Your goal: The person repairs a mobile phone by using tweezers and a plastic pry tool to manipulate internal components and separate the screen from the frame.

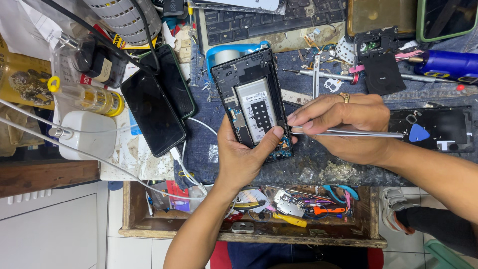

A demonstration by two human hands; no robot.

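Phone, opened with its back off, is held at the centre of the head view, its grey battery and inner frame exposed. It is gripped from 6 o'clock by the left hand, closed around its lower end with the thumb laid across the bottom right corner. One pair of tweezers is pinched in the right hand, which comes in from 3 o'clock; the fingers are closed narrowly on the tool and its tip is brought to the phone's lower right edge, just beside the left thumb. One gold ring is worn on the right hand.

Two dark phones are laid screen-up at 9 o'clock of the opened one, overlapping each other; a white cable is plugged into the nearer. One white charger is seen further toward 9 o'clock, with one yellow bottle above it. One keyboard is placed at 12 o'clock. One black back cover is set at 3 o'clock, with one blue pick resting on it. One blue-handled tool is seen at 2 o'clock. One open wooden drawer of mixed tools is found at 6 o'clock, under the denim-covered bench.
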